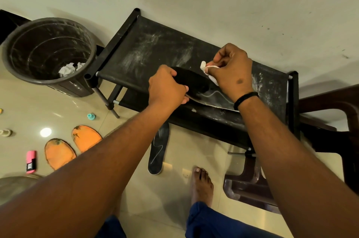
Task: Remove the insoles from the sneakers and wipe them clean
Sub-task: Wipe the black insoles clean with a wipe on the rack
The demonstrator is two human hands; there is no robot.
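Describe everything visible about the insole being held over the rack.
The insole is black and thin, with a pale squiggle line on its face and a light edge along its underside. It lies flat and lengthwise above the dusty black rack shelf. The left hand grips one end; the right hand holds a white tissue against it.

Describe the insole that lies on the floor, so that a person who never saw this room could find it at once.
Start at the black fabric rack against the wall. On the tiled floor under its front edge lies a black insole, one end tucked beneath the rack. Unlike the two orange insoles to its left, it is dark with a thin pale squiggle, and unlike the insole being wiped, no hand touches it.
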